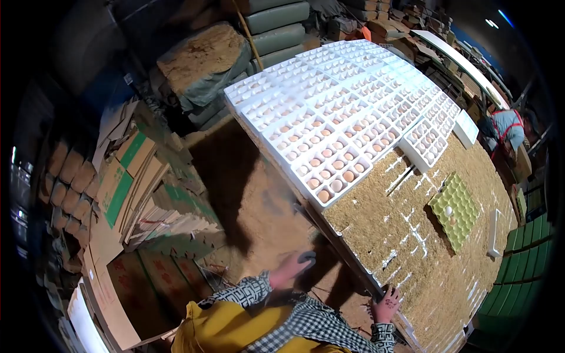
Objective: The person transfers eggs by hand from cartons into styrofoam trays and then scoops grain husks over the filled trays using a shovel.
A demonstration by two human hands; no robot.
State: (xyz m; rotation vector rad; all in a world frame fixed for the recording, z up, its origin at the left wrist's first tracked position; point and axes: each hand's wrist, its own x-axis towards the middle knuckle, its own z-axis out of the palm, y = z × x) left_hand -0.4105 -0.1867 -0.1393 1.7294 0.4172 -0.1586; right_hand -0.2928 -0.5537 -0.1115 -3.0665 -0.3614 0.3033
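Observation:
My left hand point(291, 268), in a pink glove with dark fingertips, hangs in the air beside the table with nothing visible in it. Its fingers are loosely bent. My right hand point(386, 306), gloved alike, rests on the table's near edge, close to the bran-like husk layer point(376, 235) on the tabletop. White foam trays point(329, 198) with brown eggs point(348, 176) in their cells cover the far part. A yellow-green egg tray point(465, 215) lies on the husks, holding a white egg point(448, 210) and what looks like a brown one.
Flattened cardboard boxes point(132, 170) and an open carton point(112, 288) stand at my left. Stacked bales point(276, 20) and a husk-topped sack point(203, 59) are behind. Green crates point(515, 265) stand at the right. Another person point(509, 129) bends over at the far right.

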